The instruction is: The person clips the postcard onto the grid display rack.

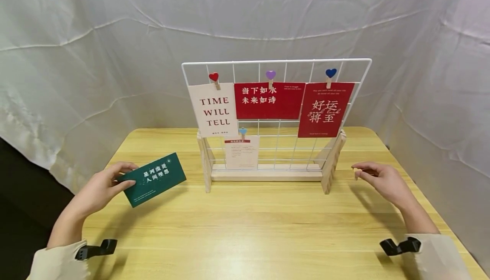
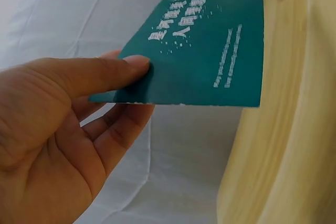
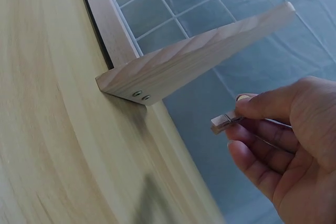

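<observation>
My left hand (image 1: 101, 188) pinches a dark green card (image 1: 155, 180) by its left end, thumb on the printed face and fingers behind, above the table's left side. The left wrist view shows the same card (image 2: 205, 51) with white characters. At the right, my right hand (image 1: 386, 182) holds a small wooden clothespin (image 3: 224, 121) between thumb and fingers, its jaw end pointing out. Between the hands stands a white wire grid rack (image 1: 275, 61) on a wooden base (image 1: 266, 175).
Clipped on the grid are a white card (image 1: 214, 114), a red horizontal card (image 1: 268, 107), a red upright card (image 1: 325, 118) and a small pale card (image 1: 242, 156) lower down. Heart-topped clothespins hold them. The wooden table (image 1: 245, 229) meets pale curtains (image 1: 268, 16) behind.
</observation>
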{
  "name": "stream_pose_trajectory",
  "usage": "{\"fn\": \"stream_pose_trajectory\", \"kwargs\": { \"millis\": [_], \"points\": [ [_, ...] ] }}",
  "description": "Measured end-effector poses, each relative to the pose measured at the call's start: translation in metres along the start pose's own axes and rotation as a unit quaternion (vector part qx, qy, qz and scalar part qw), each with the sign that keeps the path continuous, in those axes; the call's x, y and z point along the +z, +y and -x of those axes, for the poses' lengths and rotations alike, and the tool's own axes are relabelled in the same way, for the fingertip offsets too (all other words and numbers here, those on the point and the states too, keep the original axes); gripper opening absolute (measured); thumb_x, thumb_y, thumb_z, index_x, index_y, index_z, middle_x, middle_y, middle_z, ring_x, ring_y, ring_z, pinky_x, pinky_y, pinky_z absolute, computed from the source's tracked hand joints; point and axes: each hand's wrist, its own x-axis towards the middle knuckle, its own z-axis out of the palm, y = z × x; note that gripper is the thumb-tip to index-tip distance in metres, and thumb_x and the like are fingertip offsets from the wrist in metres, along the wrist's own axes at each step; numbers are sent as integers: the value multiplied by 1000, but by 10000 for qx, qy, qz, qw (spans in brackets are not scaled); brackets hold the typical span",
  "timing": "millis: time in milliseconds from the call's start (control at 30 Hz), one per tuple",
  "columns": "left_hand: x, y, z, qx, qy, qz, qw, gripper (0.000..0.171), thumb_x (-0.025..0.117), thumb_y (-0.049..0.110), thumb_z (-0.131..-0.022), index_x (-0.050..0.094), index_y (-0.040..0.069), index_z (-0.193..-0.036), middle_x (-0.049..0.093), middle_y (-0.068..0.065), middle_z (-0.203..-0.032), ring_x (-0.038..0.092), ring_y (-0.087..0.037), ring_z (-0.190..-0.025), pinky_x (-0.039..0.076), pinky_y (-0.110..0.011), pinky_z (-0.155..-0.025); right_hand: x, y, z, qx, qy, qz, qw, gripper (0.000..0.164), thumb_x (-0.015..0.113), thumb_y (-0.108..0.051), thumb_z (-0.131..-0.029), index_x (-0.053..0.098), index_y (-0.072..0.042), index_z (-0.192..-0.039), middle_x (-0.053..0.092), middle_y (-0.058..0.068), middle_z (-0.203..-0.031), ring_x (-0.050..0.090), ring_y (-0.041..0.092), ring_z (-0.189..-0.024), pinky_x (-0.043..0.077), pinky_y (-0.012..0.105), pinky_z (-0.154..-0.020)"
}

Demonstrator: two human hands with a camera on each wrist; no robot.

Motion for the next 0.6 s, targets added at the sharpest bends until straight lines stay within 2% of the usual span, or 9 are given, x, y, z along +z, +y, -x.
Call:
{"fn": "stream_pose_trajectory", "kwargs": {
  "millis": [100, 400, 600],
  "points": [
    [-1, 6, 0, 88, -48, 195, 9998, 33, 70, 1, -89, 60, 7, -120, 64, -9, -108, 58, -1, -86, 47, -11, -72, -1, -2, 0, -35, -13, 23, 10000, 25, 63, -20, -97, 70, -4, -115, 70, 11, -99, 58, -4, -83, 49, 18, -66],
    [4, 25, -10, 413, -214, 506, 9976, 35, 70, -2, -88, 60, 7, -120, 66, -5, -105, 61, -6, -83, 50, -15, -70, -3, -10, 0, -223, 175, -59, 9996, 17, 66, -16, -95, 71, -4, -107, 71, 7, -91, 59, -4, -82, 46, 12, -66],
    [13, 37, -18, 495, -280, 551, 9969, 33, 70, 1, -88, 62, 8, -119, 66, -2, -104, 60, -7, -86, 53, -17, -71, -5, -14, 0, -174, 325, 39, 9993, 15, 67, -20, -95, 74, -9, -103, 73, 6, -93, 55, -12, -87, 43, 8, -70]
  ]
}}
